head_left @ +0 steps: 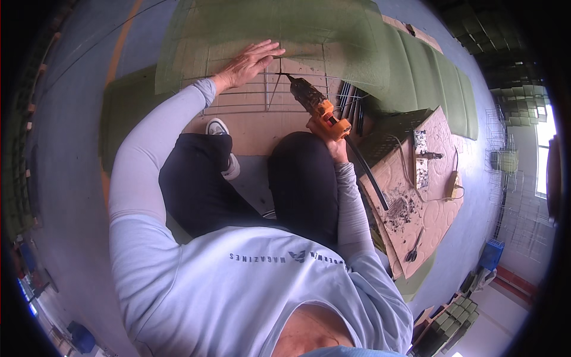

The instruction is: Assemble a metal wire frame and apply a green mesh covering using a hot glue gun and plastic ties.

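My left hand (248, 61) lies flat, fingers spread, on a green mesh sheet (273, 30) stretched over a wire grid frame (262, 98). My right hand (334, 143) grips the handle of an orange and black power drill (314, 104). The drill's tip points up and left and meets a wire of the frame just right of my left fingertips. A black hose or cord (366, 172) runs down from the drill's handle. I am crouched over the work, knees in dark trousers below the frame.
A wooden board (262, 134) lies under the frame. Green padded panels (428, 77) lie to the right. A worn cardboard sheet (416, 196) holds scissors (413, 250), debris, a small tool and a cable. Wire grid panels (505, 154) stand at far right.
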Motion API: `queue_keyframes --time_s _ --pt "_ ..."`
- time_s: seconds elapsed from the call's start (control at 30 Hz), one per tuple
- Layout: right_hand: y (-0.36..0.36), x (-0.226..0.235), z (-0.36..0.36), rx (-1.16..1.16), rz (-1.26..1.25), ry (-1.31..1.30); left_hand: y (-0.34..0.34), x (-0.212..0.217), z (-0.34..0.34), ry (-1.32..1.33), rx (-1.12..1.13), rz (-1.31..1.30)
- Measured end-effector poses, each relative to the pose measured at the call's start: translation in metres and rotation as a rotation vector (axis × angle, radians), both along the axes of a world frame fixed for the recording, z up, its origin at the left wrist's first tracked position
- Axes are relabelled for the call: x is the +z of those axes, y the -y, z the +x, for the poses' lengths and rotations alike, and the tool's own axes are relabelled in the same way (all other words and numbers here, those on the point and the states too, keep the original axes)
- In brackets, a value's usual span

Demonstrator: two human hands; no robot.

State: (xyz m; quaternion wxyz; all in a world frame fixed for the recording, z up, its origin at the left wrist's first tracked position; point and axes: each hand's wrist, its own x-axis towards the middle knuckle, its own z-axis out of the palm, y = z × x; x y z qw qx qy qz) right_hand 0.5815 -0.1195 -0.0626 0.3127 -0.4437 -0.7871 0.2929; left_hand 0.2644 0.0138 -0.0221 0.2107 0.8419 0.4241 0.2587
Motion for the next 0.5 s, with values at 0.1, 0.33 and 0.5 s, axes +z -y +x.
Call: queue_keyframes --time_s 0.1,0.33,0.5 --pt "0.001 -0.0006 0.0007 -0.017 0.004 -0.028 0.0004 -0.0008 -0.0005 0.004 0.001 0.002" --pt "0.0012 -0.0025 0.0041 0.001 0.137 0.059 0.0007 -0.0009 -0.0011 0.006 -0.005 0.002" --pt "0.0006 -0.0074 0.0061 -0.078 -0.08 -0.041 0.001 0.0001 0.0 -0.013 0.001 0.014"
